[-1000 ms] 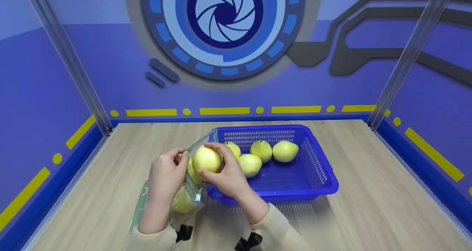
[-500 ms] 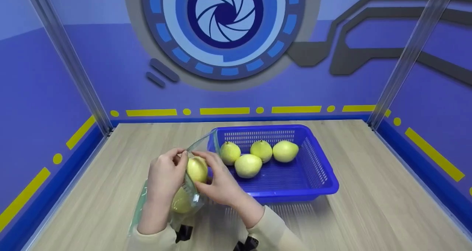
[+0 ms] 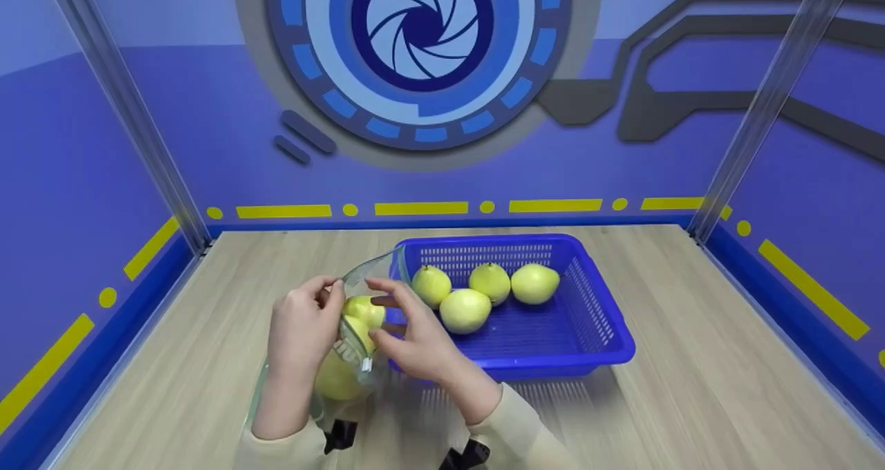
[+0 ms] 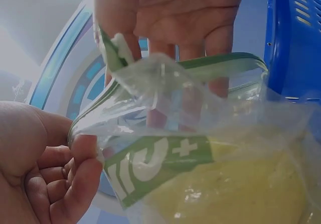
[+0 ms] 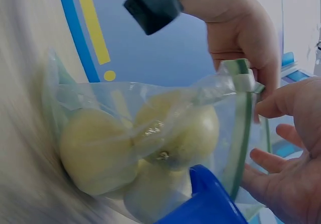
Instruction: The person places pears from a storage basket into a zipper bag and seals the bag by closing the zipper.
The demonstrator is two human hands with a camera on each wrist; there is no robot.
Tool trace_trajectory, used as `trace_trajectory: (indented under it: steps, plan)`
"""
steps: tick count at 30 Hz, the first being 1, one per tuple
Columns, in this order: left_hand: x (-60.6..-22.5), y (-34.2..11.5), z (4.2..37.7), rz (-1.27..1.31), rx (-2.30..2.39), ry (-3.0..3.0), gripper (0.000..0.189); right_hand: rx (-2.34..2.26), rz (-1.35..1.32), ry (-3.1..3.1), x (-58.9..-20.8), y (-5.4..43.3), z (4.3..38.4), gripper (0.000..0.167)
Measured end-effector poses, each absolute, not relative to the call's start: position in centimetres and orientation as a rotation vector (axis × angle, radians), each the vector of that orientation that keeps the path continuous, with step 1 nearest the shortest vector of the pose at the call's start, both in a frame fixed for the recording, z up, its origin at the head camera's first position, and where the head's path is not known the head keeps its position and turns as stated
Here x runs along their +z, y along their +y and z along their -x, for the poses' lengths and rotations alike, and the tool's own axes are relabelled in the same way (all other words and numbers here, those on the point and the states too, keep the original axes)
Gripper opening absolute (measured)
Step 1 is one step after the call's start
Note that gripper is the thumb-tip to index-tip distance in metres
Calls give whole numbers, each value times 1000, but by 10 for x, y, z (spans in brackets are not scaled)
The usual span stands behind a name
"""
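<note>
My left hand [image 3: 301,339] pinches the rim of a clear zip bag [image 4: 150,98] with a green seal strip and a slider, spreading its mouth. Several pale yellow-green pears [image 5: 98,151] lie inside, seen through the plastic. At the mouth is my right hand [image 3: 422,342], its fingers spread and holding nothing. In the left wrist view, some fingertips [image 4: 219,86] of that hand show through or behind the film. To the right stands a blue basket [image 3: 511,368] holding several more pears [image 3: 464,311].
The wooden tabletop [image 3: 705,359] stretches around the bag and basket. Blue panels [image 3: 525,173] with yellow marks and clear corner posts [image 3: 757,104] enclose the back and sides. A black wrist mount [image 5: 153,8] shows on the left wrist.
My right hand has moved a pear leftward from above the basket's edge into the bag and let go of it. The left hand, still pinching the rim, has shifted slightly left.
</note>
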State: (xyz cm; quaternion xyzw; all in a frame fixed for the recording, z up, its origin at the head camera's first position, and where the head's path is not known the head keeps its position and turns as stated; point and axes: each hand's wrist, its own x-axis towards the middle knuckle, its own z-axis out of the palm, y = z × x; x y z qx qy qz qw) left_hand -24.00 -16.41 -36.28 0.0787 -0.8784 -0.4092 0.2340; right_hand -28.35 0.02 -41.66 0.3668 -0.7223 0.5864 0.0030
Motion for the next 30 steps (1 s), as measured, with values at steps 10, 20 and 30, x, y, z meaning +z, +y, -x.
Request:
trace_trajectory:
  steps: [10,20,30]
  plan:
    - [-363,-166,241,-204,-1144,-2389,23,1473,-536,-2552,-417,16,304,46]
    - [-361,-163,241,-210,-1164,-2395,24,1592,-563,-2833,-421,21,311,38]
    - [-362,-168,241,-213,-1107,-2375,24,1715,-549,-2655,-421,13,309,5]
